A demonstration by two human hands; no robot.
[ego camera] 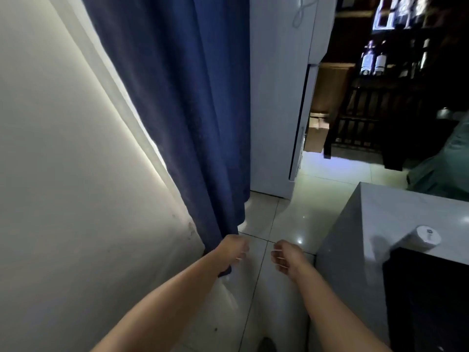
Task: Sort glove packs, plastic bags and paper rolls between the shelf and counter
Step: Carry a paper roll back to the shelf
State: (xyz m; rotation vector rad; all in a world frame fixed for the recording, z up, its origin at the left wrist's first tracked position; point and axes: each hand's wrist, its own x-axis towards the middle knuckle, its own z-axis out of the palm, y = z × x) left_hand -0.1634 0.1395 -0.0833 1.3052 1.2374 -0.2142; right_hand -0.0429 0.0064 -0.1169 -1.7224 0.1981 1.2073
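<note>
As we look down in the head view, our left hand (234, 247) sits against the hem of the blue curtain (177, 97), fingers loosely curled; we cannot tell whether it pinches the cloth. Our right hand (285, 257) hangs near it over the tiled floor (291, 219), fingers relaxed and half-curled, holding nothing. A white paper roll (421, 240) lies on the grey counter (380, 219) at right, apart from both hands, just beside a black panel (431, 301).
</note>
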